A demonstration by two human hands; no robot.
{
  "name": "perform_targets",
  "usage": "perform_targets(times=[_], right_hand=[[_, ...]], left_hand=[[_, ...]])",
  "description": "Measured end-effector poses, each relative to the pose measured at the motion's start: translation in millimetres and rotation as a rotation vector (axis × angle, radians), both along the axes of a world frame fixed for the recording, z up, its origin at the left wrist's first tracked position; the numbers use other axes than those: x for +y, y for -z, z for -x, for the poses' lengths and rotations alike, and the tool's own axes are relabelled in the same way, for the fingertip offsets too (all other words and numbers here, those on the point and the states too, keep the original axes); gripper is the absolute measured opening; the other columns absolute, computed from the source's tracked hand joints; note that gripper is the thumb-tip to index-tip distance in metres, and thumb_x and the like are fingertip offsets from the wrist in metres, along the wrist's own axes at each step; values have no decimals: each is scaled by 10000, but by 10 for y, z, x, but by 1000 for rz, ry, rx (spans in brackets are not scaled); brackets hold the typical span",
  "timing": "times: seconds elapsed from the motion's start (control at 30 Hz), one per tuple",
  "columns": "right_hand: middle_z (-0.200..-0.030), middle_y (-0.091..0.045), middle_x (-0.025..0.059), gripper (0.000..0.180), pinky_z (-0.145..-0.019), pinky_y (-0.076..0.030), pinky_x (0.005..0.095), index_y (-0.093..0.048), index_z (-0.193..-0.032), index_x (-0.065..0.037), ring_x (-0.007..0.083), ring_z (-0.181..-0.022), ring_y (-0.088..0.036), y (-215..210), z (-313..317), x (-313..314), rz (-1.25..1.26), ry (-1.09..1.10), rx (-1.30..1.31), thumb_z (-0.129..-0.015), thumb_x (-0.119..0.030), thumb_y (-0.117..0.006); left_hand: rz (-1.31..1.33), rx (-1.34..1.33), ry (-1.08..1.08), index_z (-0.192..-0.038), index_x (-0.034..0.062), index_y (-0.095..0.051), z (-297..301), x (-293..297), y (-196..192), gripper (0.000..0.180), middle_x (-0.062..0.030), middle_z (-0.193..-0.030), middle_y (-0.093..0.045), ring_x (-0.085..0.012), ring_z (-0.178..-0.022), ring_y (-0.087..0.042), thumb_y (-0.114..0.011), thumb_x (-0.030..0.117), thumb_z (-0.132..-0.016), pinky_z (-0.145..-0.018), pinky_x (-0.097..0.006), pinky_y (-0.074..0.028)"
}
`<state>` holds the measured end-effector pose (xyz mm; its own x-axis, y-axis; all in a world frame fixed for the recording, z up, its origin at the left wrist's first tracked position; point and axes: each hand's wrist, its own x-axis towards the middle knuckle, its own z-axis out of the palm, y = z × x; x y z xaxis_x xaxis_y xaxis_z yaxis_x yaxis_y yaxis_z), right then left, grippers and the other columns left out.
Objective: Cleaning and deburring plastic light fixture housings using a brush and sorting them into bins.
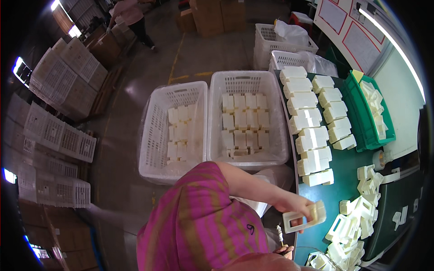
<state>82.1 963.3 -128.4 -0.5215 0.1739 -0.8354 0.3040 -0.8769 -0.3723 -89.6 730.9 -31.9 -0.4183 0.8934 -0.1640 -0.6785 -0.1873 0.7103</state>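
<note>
My left hand reaches over the edge of the green table, its fingers closed on a cream plastic housing with a rectangular opening. Lower down and close by, my right hand shows only in part. It grips a thin tool with a white, twisted-looking upper part; its kind is hard to make out. To the right of both hands lies a loose pile of similar cream plastic parts. Beyond the left hand, cream housings stand in two rows on the table.
Two white plastic crates, lined with clear film and holding cream blocks, stand left of the table. A green bin of parts and a tape roll are on the right. Stacked crates line the left; a person walks far off.
</note>
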Motion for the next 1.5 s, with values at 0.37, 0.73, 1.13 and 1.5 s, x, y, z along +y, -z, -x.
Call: perform_targets(times=[0.37, 0.73, 1.13, 1.5], right_hand=[[-589, -442, 2, 399, -405, -364, 223, -421, -661, -118, 93, -448, -397, 122, 37, -7, -427, -492, 269, -950, -387, -364], [-544, -389, -8, 425, -379, -309, 207, -400, -629, -121, 80, -417, -353, 214, 174, -106, -466, -442, 326, -956, -385, -336], [-496, -332, -19, 455, -351, -249, 191, -377, -594, -125, 66, -383, -306, 148, 403, -280, -521, -349, 407, -962, -383, -306], [-624, -395, -22, 359, -400, -217, 188, -367, -653, -113, 53, -512, -311, -378, -330, -388, -682, 148, 220, -954, -309, -359]], left_hand=[[46, -188, 81, -1217, 77, -332, -242, -160, 563, 418, -84, -1126, -530, -205, -978, -553, -496, 286, -894, -807, -410, -461], [122, -122, 117, -1174, 95, -368, -378, 4, 765, 390, -70, -1004, -567, -213, -878, -587, -493, 342, -900, -771, -445, -461], [225, -1, 137, -1254, 120, -315, -485, 116, 813, 450, -48, -1102, -524, -159, -988, -510, -470, 362, -907, -732, -360, -450], [430, -83, 186, -1036, 97, -459, -625, 588, 650, 217, -46, -956, -533, -116, -770, -556, -522, 237, -882, -549, -287, -505]])
